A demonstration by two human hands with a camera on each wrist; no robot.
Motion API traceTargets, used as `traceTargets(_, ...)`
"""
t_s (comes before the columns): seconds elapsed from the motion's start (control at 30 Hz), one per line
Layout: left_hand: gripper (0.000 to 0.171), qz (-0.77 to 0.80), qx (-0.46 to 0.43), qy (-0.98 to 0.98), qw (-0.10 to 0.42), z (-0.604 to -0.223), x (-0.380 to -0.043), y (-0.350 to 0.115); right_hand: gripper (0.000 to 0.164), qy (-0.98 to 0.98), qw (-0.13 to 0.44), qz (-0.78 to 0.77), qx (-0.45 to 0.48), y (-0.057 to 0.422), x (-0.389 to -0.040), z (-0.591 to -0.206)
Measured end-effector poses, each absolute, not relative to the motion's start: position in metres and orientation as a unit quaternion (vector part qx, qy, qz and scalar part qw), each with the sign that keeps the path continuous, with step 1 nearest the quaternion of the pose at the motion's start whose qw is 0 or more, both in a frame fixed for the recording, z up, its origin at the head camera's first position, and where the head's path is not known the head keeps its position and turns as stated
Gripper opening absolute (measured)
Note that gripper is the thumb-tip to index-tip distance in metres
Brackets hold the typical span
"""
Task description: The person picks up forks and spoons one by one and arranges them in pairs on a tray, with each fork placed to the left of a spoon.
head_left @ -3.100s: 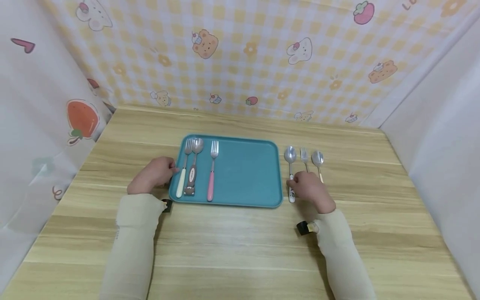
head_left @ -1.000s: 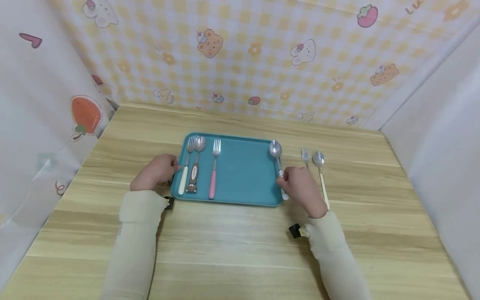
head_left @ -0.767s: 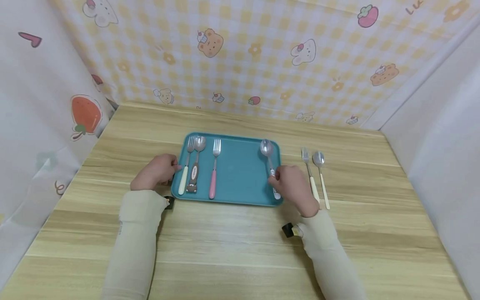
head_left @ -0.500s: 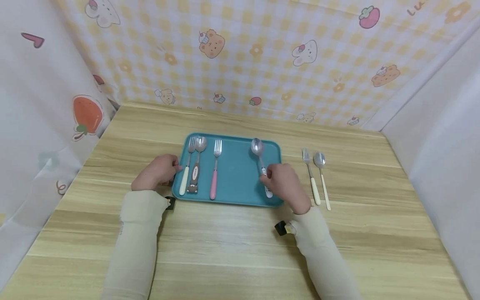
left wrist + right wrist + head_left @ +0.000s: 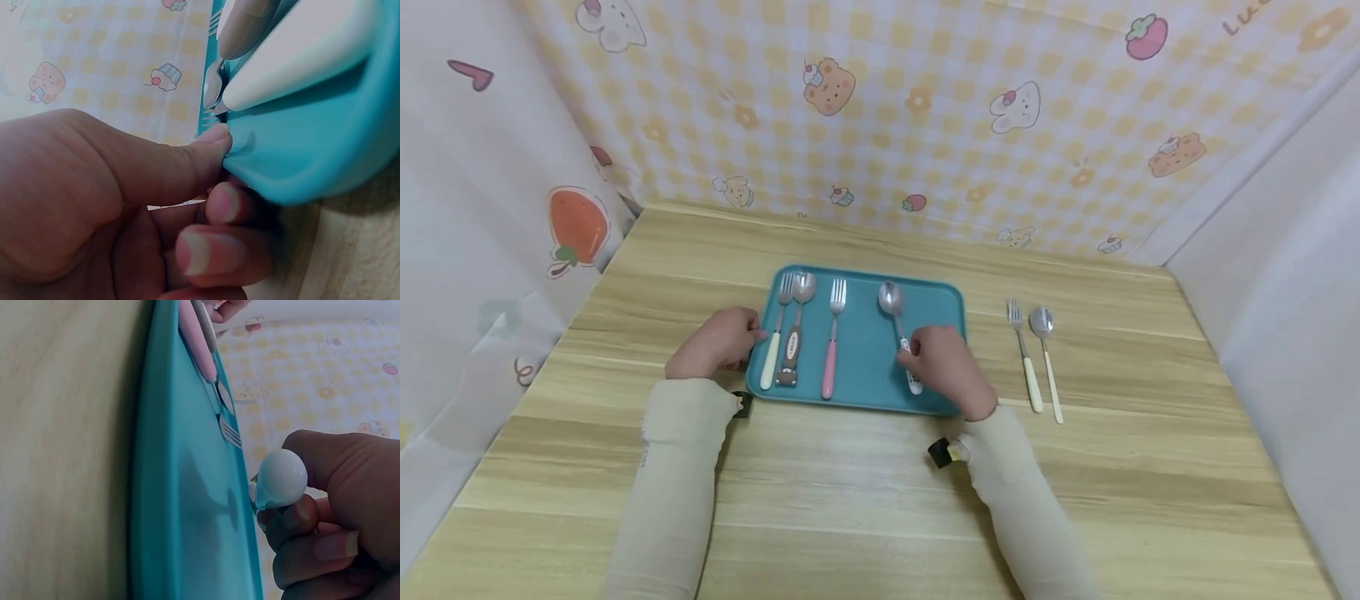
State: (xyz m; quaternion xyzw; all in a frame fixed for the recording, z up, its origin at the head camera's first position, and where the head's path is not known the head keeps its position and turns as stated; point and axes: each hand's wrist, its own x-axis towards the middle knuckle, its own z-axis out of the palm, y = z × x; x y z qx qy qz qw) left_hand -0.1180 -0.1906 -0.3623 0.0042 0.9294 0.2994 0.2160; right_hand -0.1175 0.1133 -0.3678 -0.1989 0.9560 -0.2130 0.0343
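Tray on counter, curtain at 12 o'clock. On tray, 9 to 3: first fork, first spoon, second fork; then second spoon in right hand, over tray. Left hand on 9 o'clock rim. On counter at 3: third fork, then third spoon.

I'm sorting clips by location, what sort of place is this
Perhaps a curtained-off tabletop set for filming: a wood-grain table, yellow-checked cartoon cloth hung behind it, and a small black camera at a wrist.

Cream sleeves; black wrist cameras
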Motion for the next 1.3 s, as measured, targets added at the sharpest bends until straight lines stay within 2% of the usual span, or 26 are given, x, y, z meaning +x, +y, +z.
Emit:
traceTargets(0.47, 0.02, 0.303, 0.001, 0.927, 0.22, -0.361, -0.117, -0.19, 0.033, 0.958, 0.047, -0.201, -0.2, 0.087, -0.121, -0.372)
traceTargets(1.3, 0.02, 0.302, -0.002, 0.928, 0.217, -0.364, -0.119, -0.189, 0.032, 0.96, 0.118, -0.217, -0.134, 0.054, -0.118, -0.385)
